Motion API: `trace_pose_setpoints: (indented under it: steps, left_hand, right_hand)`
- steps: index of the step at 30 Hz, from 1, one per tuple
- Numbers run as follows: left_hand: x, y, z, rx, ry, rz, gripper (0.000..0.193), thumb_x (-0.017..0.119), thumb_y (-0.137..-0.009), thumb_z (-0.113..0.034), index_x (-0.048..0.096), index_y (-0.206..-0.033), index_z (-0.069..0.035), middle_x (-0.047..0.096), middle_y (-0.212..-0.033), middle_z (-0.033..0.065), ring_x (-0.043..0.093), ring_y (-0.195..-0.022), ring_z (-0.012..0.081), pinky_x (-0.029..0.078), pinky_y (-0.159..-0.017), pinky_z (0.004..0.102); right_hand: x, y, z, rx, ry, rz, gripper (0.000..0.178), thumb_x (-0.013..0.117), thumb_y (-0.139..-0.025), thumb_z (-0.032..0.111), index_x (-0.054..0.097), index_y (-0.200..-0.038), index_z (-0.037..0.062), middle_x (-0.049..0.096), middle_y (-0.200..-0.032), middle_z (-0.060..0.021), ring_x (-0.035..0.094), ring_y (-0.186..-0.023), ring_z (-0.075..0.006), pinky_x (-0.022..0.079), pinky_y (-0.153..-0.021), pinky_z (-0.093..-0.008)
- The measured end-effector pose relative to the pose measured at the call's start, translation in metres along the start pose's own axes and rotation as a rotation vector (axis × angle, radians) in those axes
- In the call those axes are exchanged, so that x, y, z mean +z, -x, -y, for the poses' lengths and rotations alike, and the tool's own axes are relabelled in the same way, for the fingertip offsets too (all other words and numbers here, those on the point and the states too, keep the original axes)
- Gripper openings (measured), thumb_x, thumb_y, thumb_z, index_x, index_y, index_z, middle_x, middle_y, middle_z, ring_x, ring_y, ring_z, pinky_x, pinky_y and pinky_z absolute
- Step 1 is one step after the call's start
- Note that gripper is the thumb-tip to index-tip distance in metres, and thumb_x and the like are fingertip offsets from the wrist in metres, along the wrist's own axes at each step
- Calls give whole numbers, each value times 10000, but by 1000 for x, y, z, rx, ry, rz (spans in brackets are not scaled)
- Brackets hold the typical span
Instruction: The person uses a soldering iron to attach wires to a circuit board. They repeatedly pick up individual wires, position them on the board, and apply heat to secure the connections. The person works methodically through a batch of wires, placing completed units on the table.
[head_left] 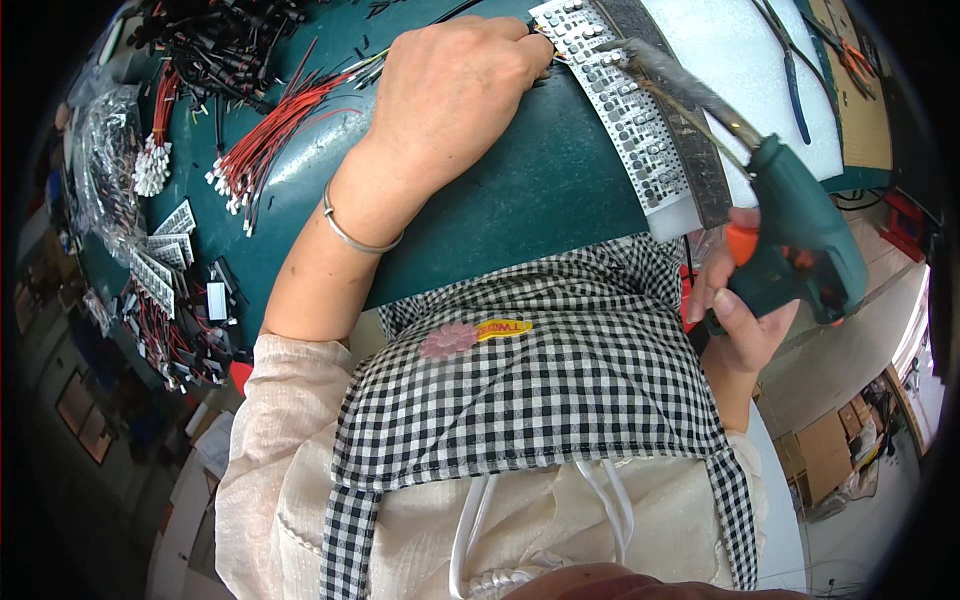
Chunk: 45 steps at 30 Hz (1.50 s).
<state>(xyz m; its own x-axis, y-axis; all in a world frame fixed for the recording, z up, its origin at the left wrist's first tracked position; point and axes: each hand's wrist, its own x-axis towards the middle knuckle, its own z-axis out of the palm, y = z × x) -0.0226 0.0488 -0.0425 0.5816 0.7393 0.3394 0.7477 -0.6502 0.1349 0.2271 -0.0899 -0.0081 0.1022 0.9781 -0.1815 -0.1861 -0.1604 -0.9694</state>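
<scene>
Wrapped tightly around the handle of a dark green pistol-shaped soldering tool (800, 235), the right hand (745, 305) has its index finger lying on the orange trigger, and the thumb is pressed along the side of the grip. From the tool a long metal barrel goes up and to the left, and its tip is over a long white perforated strip with rows of small dark round parts (625, 110). This strip lies slanted on the dark green work mat (520, 190), just beside a white foam sheet (720, 50). On the near end of the strip rests the left hand (455, 90), knuckles up and fingers curled down; whether the fingertips pinch something cannot be told. A thin silver bangle (355, 225) sits on the left wrist. To the left of that arm lies a bundle of red and black wires with white connectors (260, 150), and blue-handled pliers (795, 85) lie on the foam
</scene>
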Motion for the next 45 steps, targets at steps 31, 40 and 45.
trace_pose_setpoints:
  steps: [31,40,45]
  left_hand:
    - [2,2,1,-24,6,63,43,648,-770,-147,638,-735,-124,591,-690,19,628,-686,217,492,-556,348]
    - [4,2,1,12,22,17,84,581,-761,-128,613,-690,-95,588,-663,32,627,-664,203,488,-518,349]
    - [0,0,0,-16,41,74,48,630,-768,-138,628,-737,-101,596,-693,34,628,-686,219,495,-551,352]
  right_hand:
    - [-4,-16,3,-66,-110,76,722,624,-741,99,290,-1319,-176,485,-689,-90,525,-486,-155,456,-418,-233]
    - [-4,-17,1,-89,-173,61,702,667,-755,100,330,-1312,-164,509,-645,-101,523,-477,-161,439,-444,-253]
    - [-5,-17,1,-110,-209,47,692,660,-755,92,335,-1309,-164,505,-647,-97,509,-467,-157,433,-441,-252]
